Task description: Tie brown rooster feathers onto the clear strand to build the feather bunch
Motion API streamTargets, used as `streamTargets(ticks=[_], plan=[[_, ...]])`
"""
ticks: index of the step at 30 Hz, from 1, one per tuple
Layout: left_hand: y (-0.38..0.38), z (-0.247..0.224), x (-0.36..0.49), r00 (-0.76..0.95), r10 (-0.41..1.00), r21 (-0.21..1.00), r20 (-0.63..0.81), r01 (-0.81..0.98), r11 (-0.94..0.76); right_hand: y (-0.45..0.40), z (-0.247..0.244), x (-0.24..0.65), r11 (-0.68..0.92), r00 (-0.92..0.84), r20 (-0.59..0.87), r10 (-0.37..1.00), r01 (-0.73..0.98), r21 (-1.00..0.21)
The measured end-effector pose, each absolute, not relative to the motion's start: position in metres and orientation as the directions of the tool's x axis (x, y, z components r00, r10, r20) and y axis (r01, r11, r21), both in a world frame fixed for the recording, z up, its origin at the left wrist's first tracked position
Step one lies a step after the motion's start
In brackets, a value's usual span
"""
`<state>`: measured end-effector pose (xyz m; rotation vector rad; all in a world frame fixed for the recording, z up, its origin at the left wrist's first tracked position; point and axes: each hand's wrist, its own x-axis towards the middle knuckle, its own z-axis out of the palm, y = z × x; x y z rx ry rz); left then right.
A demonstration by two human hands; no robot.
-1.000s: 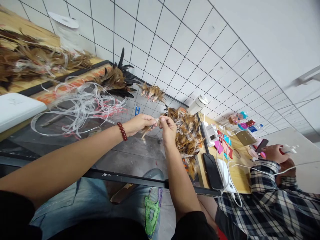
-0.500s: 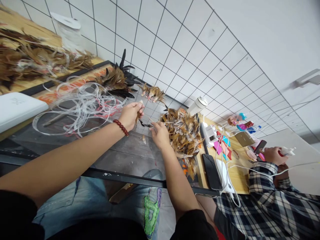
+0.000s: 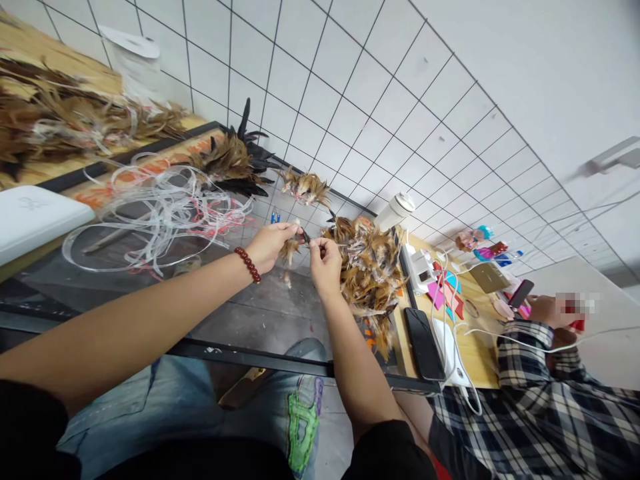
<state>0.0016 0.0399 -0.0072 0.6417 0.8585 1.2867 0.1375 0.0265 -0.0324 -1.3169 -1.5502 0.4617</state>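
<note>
My left hand [image 3: 274, 245], below a red bead bracelet [image 3: 247, 265], pinches a small bunch of brown feathers [image 3: 289, 251] with a pale tip. Close beside it, my right hand [image 3: 326, 265] has thumb and finger closed on a dark feather [image 3: 305, 235]. The dark feather reaches across to the bunch at my left fingertips; whether it is fixed there I cannot tell. Just right of my right hand lies a large heap of brown feathers [image 3: 373, 263]. A smaller feather cluster [image 3: 306, 188] lies beyond both hands.
Tangled clear ribbon [image 3: 165, 220] spreads left of my hands, near black and brown feathers [image 3: 235, 163]. A white box [image 3: 43, 217] sits far left. A white tumbler [image 3: 397, 211], a phone [image 3: 424, 343] and cables stand to the right. A co-worker in a plaid sleeve [image 3: 525, 350] sits there.
Both hands have come together: my left hand moved right and slightly down, bringing its bunch to the dark feather. A small blue item now shows where my left hand was.
</note>
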Motion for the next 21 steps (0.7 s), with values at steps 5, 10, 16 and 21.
streamTargets(ticks=[5, 10, 16, 21], plan=[[0.039, -0.005, 0.001, 0.205, 0.967, 0.7, -0.15, -0.668, 0.25, 0.021, -0.029, 0.129, 0.366, 0.054, 0.43, 0.901, 0.438, -0.821], [0.039, -0.002, -0.002, 0.361, 0.928, 0.708, -0.094, -0.631, 0.317, 0.025, -0.027, 0.131, 0.308, 0.105, 0.323, 0.941, 0.136, -0.942], [0.038, -0.011, 0.002, 0.401, 0.915, 0.77, -0.047, -0.569, 0.289, 0.026, -0.024, 0.135, 0.322, 0.032, 0.326, 0.945, 0.098, -0.942], [0.037, -0.014, 0.006, 0.247, 0.964, 0.826, -0.094, -0.521, 0.214, 0.023, -0.022, 0.14, 0.457, 0.025, 0.521, 0.853, 0.448, -0.768]])
